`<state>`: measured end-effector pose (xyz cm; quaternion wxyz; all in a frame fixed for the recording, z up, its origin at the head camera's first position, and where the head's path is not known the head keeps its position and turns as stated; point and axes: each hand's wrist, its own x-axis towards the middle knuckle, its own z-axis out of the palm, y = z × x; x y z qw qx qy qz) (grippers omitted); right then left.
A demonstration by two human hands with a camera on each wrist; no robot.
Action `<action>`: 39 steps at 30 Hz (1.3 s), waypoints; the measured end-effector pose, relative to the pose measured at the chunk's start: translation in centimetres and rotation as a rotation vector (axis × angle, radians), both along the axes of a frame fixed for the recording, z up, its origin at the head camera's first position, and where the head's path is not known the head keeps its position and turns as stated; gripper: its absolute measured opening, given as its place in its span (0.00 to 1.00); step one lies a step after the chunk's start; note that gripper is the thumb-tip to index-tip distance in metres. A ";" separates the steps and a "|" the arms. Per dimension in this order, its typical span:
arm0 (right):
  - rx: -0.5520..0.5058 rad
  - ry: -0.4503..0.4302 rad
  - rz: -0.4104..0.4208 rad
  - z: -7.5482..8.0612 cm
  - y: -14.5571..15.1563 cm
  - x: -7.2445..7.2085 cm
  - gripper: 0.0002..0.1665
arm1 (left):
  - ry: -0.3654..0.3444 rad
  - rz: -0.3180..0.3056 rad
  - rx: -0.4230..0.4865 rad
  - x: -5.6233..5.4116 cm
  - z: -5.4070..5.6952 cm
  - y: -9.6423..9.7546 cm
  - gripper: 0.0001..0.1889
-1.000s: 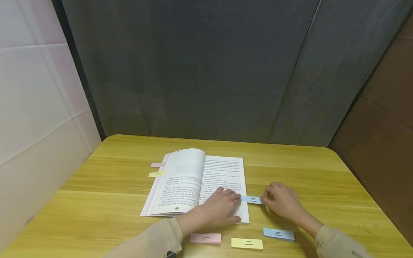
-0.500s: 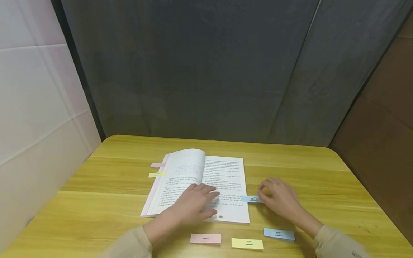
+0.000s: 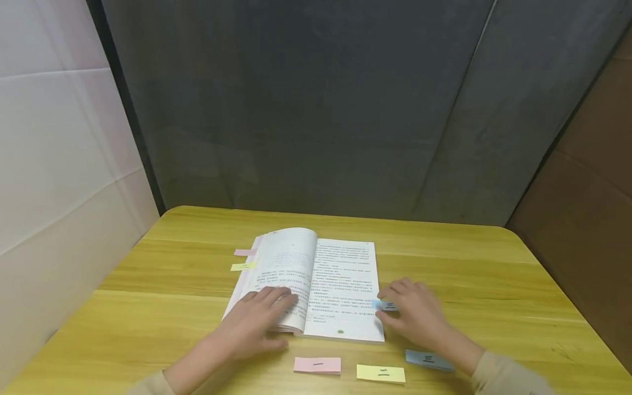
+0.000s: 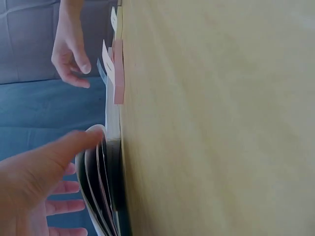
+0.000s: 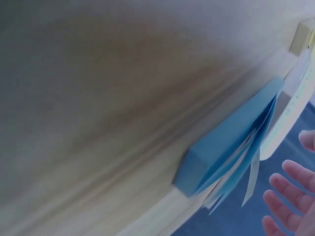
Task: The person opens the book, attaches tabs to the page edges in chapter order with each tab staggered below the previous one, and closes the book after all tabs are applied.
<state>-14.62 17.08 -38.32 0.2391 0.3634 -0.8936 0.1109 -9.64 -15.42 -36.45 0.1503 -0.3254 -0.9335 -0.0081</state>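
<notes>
An open book [image 3: 343, 285] lies on the table, its left pages bulging up. My left hand [image 3: 254, 323] is spread over the lower left page, fingers fairly straight; in the left wrist view its thumb lies along the curved page edges [image 4: 98, 167]. At the right page's edge a blue sticky tab [image 3: 390, 306] with pen strokes sticks out sideways. Close around that tab is my right hand [image 3: 417, 312], thumb and fingers apart and partly covering it. Relaxed, spread fingers [image 5: 290, 191] show in the right wrist view.
Pink [image 3: 245, 252] and yellow [image 3: 243, 266] tabs stick out on the book's left side. Along the front lie a pink pad [image 3: 317, 365], a yellow pad [image 3: 381, 374] and a blue pad [image 3: 428, 360] of sticky notes, each with pen strokes. A dark curtain [image 3: 321, 109] hangs behind the table.
The left hand has slid left from the right page onto the left page. My right hand has let go of the blue tab's outer end and moved left over it.
</notes>
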 end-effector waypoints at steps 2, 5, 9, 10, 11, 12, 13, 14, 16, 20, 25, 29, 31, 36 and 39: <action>0.031 -0.016 0.002 -0.1 -0.3 0.2 0.19 | 0.019 0.014 -0.025 0.1 -0.1 -0.3 0.37; 0.079 -0.039 0.009 -0.2 -0.7 0.5 0.23 | 0.038 0.035 -0.047 0.2 -0.3 -0.8 0.35; 0.109 -0.068 0.021 -0.4 -1.0 0.8 0.25 | 0.062 0.058 -0.067 0.3 -0.6 -1.4 0.33; 0.111 -0.072 0.024 -0.4 -1.0 0.8 0.26 | 0.070 0.065 -0.071 0.3 -0.6 -1.6 0.33; 0.113 -0.075 0.026 -0.4 -1.0 0.8 0.26 | 0.077 0.071 -0.076 0.3 -0.7 -1.8 0.32; 0.116 -0.079 0.030 -0.4 -1.0 0.9 0.26 | 0.085 0.077 -0.079 0.3 -0.7 -1.9 0.32; 0.119 -0.086 0.033 -0.4 -1.0 0.9 0.26 | 0.090 0.083 -0.084 0.4 -0.8 -2.1 0.31; 0.122 -0.093 0.036 -0.5 -1.0 0.9 0.26 | 0.093 0.090 -0.088 0.4 -0.8 -2.3 0.31; 0.135 -0.107 0.036 -0.5 -1.0 0.9 0.27 | 0.094 0.102 -0.100 0.5 -0.8 -2.6 0.30; 0.154 -0.124 0.041 -0.6 -1.0 1.0 0.28 | 0.085 0.129 -0.117 0.7 -0.7 -3.3 0.27; 0.156 -0.118 0.052 -0.8 -1.1 0.9 0.26 | 0.105 0.153 -0.125 0.9 -0.4 -4.3 0.23; 0.154 -0.106 0.055 -0.9 -1.0 0.9 0.25 | 0.212 0.070 -0.064 0.9 0.2 -5.0 0.17; 0.149 -0.102 0.054 -0.8 -0.9 0.9 0.25 | 0.304 -0.013 -0.014 0.7 0.6 -5.2 0.11; 0.142 -0.107 0.053 -0.7 -0.9 1.0 0.24 | 0.511 -0.182 0.100 0.1 1.7 -4.7 0.15; 0.145 -0.113 0.055 -0.8 -0.9 1.0 0.24 | 0.584 -0.245 0.166 -0.2 2.3 -4.0 0.14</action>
